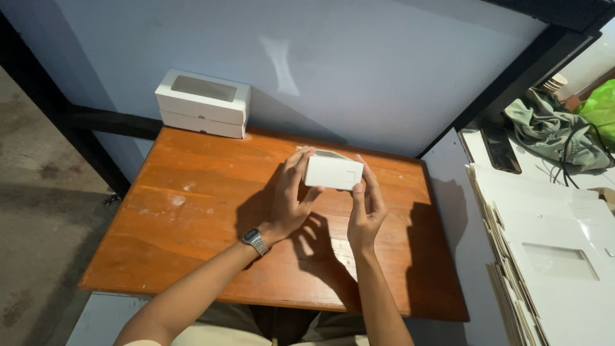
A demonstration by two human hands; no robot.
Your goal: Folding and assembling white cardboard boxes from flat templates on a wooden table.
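Stack of flat white cartons cut off at right edge, small white box partly behind fingers

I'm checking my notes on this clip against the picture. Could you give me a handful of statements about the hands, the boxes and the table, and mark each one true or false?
1. Both hands hold one small white box above the wooden table. True: the left hand and right hand grip it from either side.
2. The left wrist bears a wristwatch. True.
3. A finished white box with a window stands at the table's near edge. False: it stands at the far left corner, by the wall.
4. The stack of flat white box blanks lies to the person's left. False: it lies to the right.
5. The green bag sits on the wooden table. False: it is far right, off the table.
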